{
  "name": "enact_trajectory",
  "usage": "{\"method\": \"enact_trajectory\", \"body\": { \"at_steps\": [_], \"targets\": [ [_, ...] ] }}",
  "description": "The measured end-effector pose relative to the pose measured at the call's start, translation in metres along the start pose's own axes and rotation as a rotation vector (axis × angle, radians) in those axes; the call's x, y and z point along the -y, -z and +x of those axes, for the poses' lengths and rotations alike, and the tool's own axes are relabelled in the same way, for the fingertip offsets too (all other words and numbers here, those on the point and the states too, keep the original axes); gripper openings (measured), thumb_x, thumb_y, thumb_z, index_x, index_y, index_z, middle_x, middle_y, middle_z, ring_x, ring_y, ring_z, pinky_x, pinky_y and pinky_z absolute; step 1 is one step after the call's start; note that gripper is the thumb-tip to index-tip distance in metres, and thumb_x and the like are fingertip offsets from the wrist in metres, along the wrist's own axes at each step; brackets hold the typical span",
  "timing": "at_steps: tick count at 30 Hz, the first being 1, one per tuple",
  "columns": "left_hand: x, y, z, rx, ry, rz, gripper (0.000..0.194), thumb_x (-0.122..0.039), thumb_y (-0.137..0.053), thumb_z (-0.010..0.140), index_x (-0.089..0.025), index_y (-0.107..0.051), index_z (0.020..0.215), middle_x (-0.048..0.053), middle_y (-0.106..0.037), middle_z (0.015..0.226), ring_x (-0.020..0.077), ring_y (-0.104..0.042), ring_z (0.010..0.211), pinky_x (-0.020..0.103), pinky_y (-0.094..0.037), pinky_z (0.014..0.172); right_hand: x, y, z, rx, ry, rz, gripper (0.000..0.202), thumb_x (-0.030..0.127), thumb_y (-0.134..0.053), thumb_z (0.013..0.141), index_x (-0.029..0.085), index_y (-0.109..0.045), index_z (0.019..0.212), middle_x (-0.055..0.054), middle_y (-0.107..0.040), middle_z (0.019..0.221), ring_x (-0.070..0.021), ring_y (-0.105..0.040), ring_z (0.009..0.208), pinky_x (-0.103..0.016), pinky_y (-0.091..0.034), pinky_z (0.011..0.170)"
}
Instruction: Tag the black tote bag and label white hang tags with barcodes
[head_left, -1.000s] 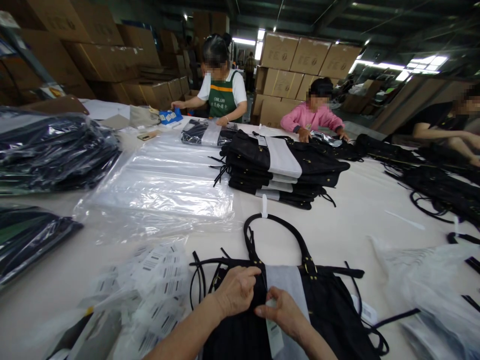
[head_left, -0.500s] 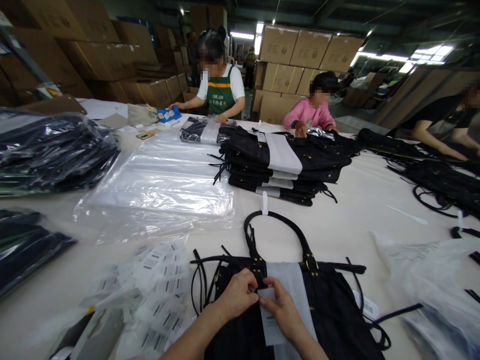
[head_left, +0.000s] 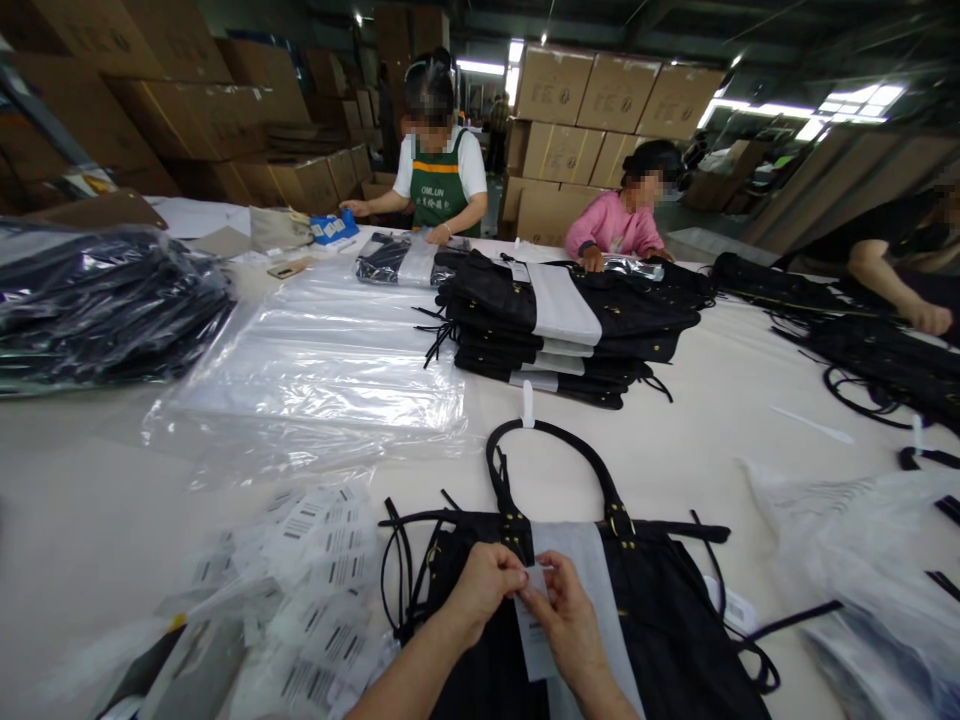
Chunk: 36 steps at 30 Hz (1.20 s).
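Note:
A black handbag (head_left: 675,620) lies flat before me, its handle loop (head_left: 592,460) pointing away and a white paper band (head_left: 576,545) wrapped over its middle. Just below the handle's left base, my left hand (head_left: 484,590) is closed, thumb and fingertips pinched at the top of a small translucent bag (head_left: 534,640) with faint print on it. My right hand (head_left: 574,625) grips the same small bag from the right, thumb in front. The fingertips of both hands nearly meet and hide its upper edge.
Barcode-labelled small bags (head_left: 322,590) lie heaped at left. Beyond are clear plastic bags (head_left: 337,350), stacked black handbags (head_left: 495,290) and wrapped dark packs (head_left: 105,300). Crumpled plastic (head_left: 862,560) lies right. Co-workers (head_left: 442,180) handle goods across the table.
The small translucent bag has turned slightly, and my fingertips have shifted at its top edge. A dark wrapped pack at the lower left is gone from view.

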<state>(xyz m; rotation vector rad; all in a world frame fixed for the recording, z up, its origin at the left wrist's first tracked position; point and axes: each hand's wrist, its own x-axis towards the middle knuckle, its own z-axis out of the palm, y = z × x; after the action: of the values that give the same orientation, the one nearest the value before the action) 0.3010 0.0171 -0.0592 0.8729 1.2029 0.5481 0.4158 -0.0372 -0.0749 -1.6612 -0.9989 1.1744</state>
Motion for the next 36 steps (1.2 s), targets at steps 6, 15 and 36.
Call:
{"method": "enact_trajectory", "body": {
  "at_steps": [6,15,36],
  "targets": [
    [0.001,0.004,0.002,-0.018,0.021,0.014,0.005,-0.017,-0.054,0.049,-0.012,-0.055,0.051,-0.004,-0.047,0.044,0.0087,-0.040,0.047,0.025,-0.028,0.052,-0.002,0.003,0.001,-0.006,0.086,-0.141,0.029,0.039,-0.056,0.070,0.018,-0.056,0.090,-0.002,-0.061,0.071,-0.0146,-0.056,0.058,-0.026,-0.048,0.056],
    [-0.003,0.005,0.001,-0.005,0.043,-0.010,0.009,-0.022,-0.053,0.050,-0.013,-0.055,0.050,-0.005,-0.046,0.042,0.0079,-0.039,0.044,0.025,-0.029,0.051,-0.007,0.007,0.002,-0.112,0.277,-0.258,0.026,0.030,-0.057,0.072,0.019,-0.058,0.096,-0.007,-0.062,0.092,-0.0195,-0.058,0.085,-0.032,-0.049,0.076],
    [-0.002,0.003,0.005,-0.033,0.003,0.161,0.012,-0.020,-0.044,0.063,-0.015,-0.050,0.055,-0.004,-0.043,0.048,0.0096,-0.040,0.047,0.025,-0.032,0.051,-0.008,-0.006,0.006,-0.129,0.544,-0.619,0.023,0.026,-0.036,0.085,0.020,-0.056,0.077,-0.012,-0.055,0.104,-0.0233,-0.053,0.096,-0.042,-0.048,0.079]
  ]
}}
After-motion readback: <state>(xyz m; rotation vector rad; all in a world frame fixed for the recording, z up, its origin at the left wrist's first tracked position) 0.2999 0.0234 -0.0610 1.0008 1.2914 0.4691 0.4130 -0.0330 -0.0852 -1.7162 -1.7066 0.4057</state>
